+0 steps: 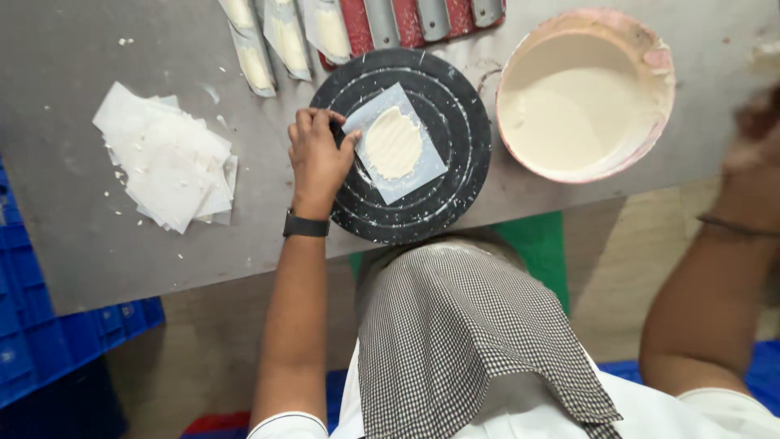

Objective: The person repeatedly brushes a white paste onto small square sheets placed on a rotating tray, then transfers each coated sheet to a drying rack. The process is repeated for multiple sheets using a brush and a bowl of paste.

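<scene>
Left hand (317,158) rests at centre frame on a black round turntable (455,195), fingertips touching the edge of a square paper sheet (422,175) bearing a ridged cream disc (392,143). Right hand (751,134) blurred at right edge, grip unclear. Pink bowl (650,142) of cream batter upper right. Stack of paper squares (166,158) at left. Filled paper pieces (280,36) along top edge. Grey table (73,236).
</scene>
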The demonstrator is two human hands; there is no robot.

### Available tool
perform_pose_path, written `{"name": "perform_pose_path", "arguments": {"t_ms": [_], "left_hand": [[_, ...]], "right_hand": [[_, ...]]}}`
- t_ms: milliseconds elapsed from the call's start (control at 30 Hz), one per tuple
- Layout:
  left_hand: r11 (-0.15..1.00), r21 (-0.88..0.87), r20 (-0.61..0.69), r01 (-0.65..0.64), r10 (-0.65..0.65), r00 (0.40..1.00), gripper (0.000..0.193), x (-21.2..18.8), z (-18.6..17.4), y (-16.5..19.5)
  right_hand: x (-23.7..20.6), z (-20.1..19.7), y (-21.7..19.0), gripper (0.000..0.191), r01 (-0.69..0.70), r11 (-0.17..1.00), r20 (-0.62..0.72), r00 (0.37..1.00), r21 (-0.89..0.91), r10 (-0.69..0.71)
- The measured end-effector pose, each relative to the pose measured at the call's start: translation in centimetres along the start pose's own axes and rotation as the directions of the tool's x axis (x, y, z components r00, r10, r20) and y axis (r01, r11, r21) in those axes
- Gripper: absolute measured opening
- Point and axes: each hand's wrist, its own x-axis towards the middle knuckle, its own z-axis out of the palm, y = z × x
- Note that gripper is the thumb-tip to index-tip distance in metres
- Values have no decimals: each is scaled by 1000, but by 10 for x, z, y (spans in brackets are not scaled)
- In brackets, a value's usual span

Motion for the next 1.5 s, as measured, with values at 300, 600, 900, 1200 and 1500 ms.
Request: {"name": "perform_pose_path", "arguments": {"t_ms": [300, 600, 900, 1200, 1500], "left_hand": [[998, 8, 100, 66, -66, 993, 31, 14, -2, 0], [997, -28, 84, 66, -64, 994, 28, 18, -13, 21], [969, -234, 66, 81, -68, 996, 37, 25, -10, 26], [327, -911, 145, 250, -313, 938, 33, -17, -14, -69], [147, -931, 190, 333, -584, 789, 37, -91, -36, -194]], "right_hand": [[-1, -46, 68, 25, -395, 629, -262, 918, -669, 297], [13, -28, 44, 27, -345, 759, -287, 933, -552, 215], [-28, -69, 2, 20, -74, 989, -94, 994, -130, 62], [-46, -67, -19, 17, -122, 960, -120, 988, -250, 95], [-44, -34, -22, 15, -112, 933, -67, 993, -342, 94]]}}
